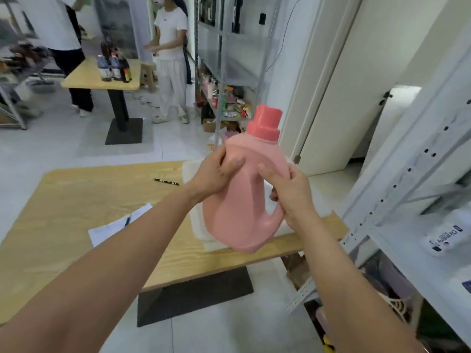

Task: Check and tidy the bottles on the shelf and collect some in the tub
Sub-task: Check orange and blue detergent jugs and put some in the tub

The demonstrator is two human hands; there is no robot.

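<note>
Left hand [216,171] clasps shoulder of pink plastic bottle [237,215], right hand [293,194] curls round its handle, over white tub [190,171] on wooden table [76,194].

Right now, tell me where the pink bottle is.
Head view, centre-right: the pink bottle is held up in both hands, left hand on its shoulder, right hand at its handle, in front of the white tub on the wooden table.

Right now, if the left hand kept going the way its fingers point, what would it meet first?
The pink bottle: the left hand holds its shoulder, fingers lying across the front. Sliding further along, they would probably reach the right hand gripping the handle, though depth is unclear.
</note>
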